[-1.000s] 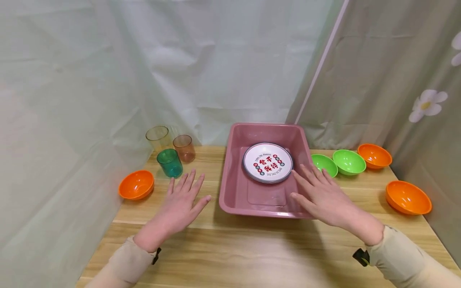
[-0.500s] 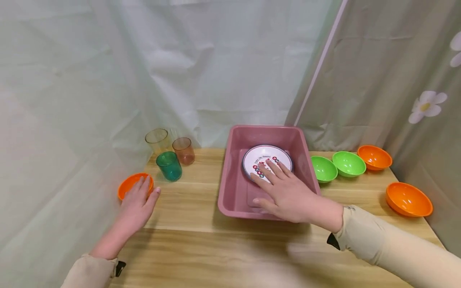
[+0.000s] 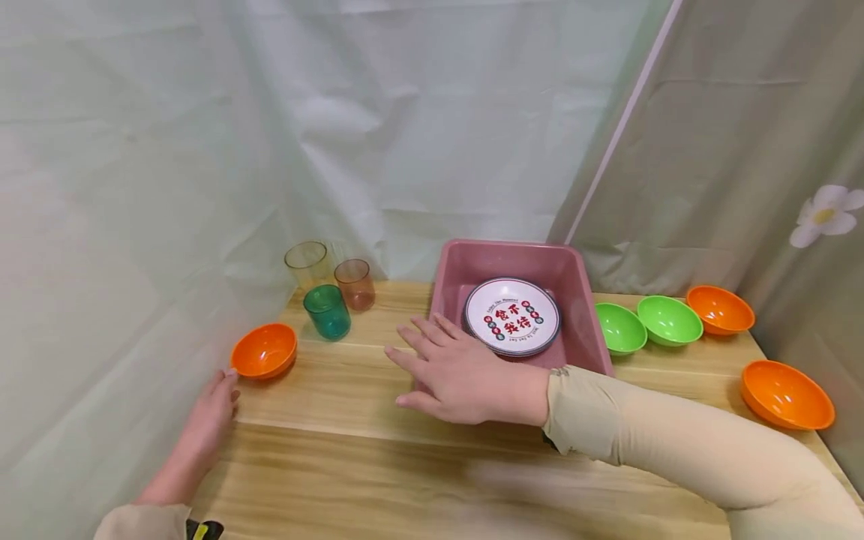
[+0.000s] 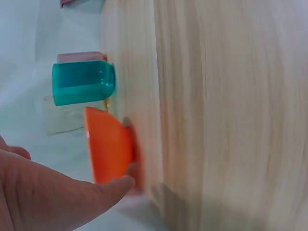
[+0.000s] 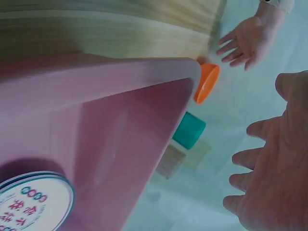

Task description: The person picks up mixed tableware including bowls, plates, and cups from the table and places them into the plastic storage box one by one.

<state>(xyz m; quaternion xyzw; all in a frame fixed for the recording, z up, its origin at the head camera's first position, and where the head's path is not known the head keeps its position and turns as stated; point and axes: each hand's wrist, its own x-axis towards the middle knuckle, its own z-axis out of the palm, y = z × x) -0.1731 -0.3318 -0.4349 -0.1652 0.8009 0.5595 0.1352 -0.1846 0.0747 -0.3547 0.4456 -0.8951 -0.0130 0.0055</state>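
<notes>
At the left end of the table sits an orange bowl (image 3: 265, 352). My left hand (image 3: 205, 420) is at its near left side, the thumb by the rim; the left wrist view has the thumb (image 4: 113, 190) overlapping the bowl (image 4: 108, 147), and contact is hard to tell. The right wrist view shows that hand (image 5: 250, 41) with straight fingers. My right hand (image 3: 466, 371), palm down and fingers spread, hovers over the near left part of a pink basin (image 3: 587, 322), holding nothing. Inside the basin lies a small stack of white plates (image 3: 513, 315) with red lettering.
Behind the orange bowl stand a teal cup (image 3: 327, 311), a pinkish cup (image 3: 354, 285) and a yellowish clear cup (image 3: 307, 262). Right of the basin are green bowls (image 3: 670, 321) and orange bowls (image 3: 787, 395). Curtains (image 3: 432, 135) close off the back and sides.
My left hand has moved left from the table to the orange bowl's near side. The right hand has swept left from the basin's right rim across the plates to its near left corner.
</notes>
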